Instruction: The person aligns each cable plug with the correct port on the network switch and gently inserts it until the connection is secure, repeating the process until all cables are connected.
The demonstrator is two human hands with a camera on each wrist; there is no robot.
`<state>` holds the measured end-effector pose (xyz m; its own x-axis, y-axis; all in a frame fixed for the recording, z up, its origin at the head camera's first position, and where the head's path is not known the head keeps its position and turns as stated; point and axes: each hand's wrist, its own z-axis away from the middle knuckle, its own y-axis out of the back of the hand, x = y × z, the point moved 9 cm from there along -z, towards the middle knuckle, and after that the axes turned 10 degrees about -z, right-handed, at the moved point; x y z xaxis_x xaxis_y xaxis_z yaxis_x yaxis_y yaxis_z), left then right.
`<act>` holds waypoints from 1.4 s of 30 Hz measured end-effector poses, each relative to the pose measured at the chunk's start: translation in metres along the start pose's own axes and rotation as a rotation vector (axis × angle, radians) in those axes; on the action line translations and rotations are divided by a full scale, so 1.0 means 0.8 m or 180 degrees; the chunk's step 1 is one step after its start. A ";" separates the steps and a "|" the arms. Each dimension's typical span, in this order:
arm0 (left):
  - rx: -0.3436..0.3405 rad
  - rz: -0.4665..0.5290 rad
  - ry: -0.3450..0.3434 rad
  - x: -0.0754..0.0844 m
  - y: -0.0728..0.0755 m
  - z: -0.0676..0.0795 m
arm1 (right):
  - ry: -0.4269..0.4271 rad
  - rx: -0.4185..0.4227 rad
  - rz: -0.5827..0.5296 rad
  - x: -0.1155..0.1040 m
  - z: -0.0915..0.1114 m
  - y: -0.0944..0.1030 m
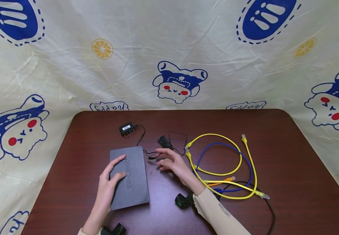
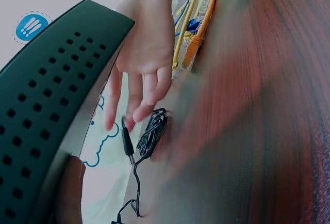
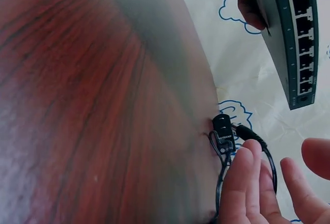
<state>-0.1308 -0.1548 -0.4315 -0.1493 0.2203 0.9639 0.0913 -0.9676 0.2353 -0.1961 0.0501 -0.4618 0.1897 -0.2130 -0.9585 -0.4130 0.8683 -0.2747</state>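
A dark TP-Link network switch (image 1: pixel 129 178) is tilted up from the table in the head view, its row of ports (image 3: pixel 305 41) showing in the right wrist view. My left hand (image 1: pixel 106 187) grips its left side, with thumb and a finger lying on the top face. To the right of the switch, my right hand (image 1: pixel 176 166) holds a black power plug (image 1: pixel 152 158) by its cable end, near the fingertips. The plug (image 2: pixel 127 140) points toward the switch, apart from it. Exactly which fingers pinch the cable is hidden. Vents (image 2: pixel 51 90) cover the switch's underside.
Behind the switch lies a black power adapter (image 1: pixel 126 129). A bundled black cord (image 1: pixel 165 142) rests beyond my right hand. Yellow cables (image 1: pixel 241 160), a blue cable (image 1: pixel 250 166) and an orange cable (image 1: pixel 216 184) are looped on the right. A black cable (image 1: pixel 272 212) crosses the table's right side.
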 end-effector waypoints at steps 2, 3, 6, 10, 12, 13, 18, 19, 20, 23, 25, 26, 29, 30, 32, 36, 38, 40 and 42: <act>-0.0010 0.0003 -0.0008 0.001 -0.001 0.000 | 0.0087 0.0015 0.0054 -0.007 0.005 0.002; -0.0011 0.0007 -0.0013 0.002 -0.001 0.000 | 0.0132 0.0027 0.0076 -0.010 0.007 0.003; -0.0035 0.0004 -0.0027 0.003 -0.002 0.001 | 0.0256 0.0086 0.0105 -0.020 0.014 0.007; -0.0100 0.0002 -0.0046 0.006 -0.007 0.002 | 0.0350 0.0231 -0.0017 -0.033 0.026 0.014; -0.0136 0.0005 -0.0064 0.007 -0.011 0.002 | 0.0392 0.0298 -0.0069 -0.041 0.031 0.018; -0.0153 0.0003 -0.0067 0.007 -0.012 0.002 | 0.0412 0.0332 -0.0078 -0.044 0.034 0.020; -0.0183 -0.0014 -0.0067 0.011 -0.017 0.002 | 0.0576 0.0430 -0.0132 -0.060 0.045 0.027; -0.0184 -0.0016 -0.0069 0.012 -0.018 0.002 | 0.0616 0.0438 -0.0164 -0.062 0.046 0.029; -0.0183 -0.0014 -0.0077 0.012 -0.019 0.002 | 0.0654 0.0445 -0.0197 -0.064 0.048 0.030; -0.0195 -0.0013 -0.0106 0.015 -0.022 0.003 | 0.0752 0.0496 -0.0263 -0.070 0.053 0.034; -0.0218 -0.0007 -0.0124 0.016 -0.024 0.004 | 0.0797 0.0545 -0.0249 -0.074 0.056 0.037; -0.0226 -0.0011 -0.0132 0.017 -0.026 0.004 | 0.0814 0.0578 -0.0222 -0.076 0.057 0.038; -0.0248 -0.0009 -0.0150 0.019 -0.030 0.005 | 0.0858 0.0627 -0.0172 -0.079 0.060 0.041; -0.0255 -0.0003 -0.0159 0.020 -0.031 0.005 | 0.0873 0.0635 -0.0170 -0.079 0.060 0.042; -0.0272 0.0012 -0.0170 0.021 -0.035 0.006 | 0.0893 0.0638 -0.0175 -0.080 0.061 0.043; -0.0317 0.0036 -0.0189 0.024 -0.042 0.008 | 0.0937 0.0627 -0.0206 -0.082 0.062 0.041; -0.0335 0.0041 -0.0192 0.025 -0.045 0.009 | 0.0941 0.0630 -0.0192 -0.082 0.062 0.040; -0.0348 0.0037 -0.0191 0.027 -0.047 0.011 | 0.0945 0.0631 -0.0177 -0.083 0.061 0.039; -0.0359 0.0049 -0.0188 0.028 -0.049 0.012 | 0.0942 0.0626 -0.0186 -0.083 0.060 0.038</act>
<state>-0.1284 -0.1107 -0.4178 -0.0901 0.2090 0.9738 -0.0187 -0.9779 0.2082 -0.1785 0.1123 -0.4027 -0.0701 -0.3602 -0.9302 -0.2243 0.9143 -0.3372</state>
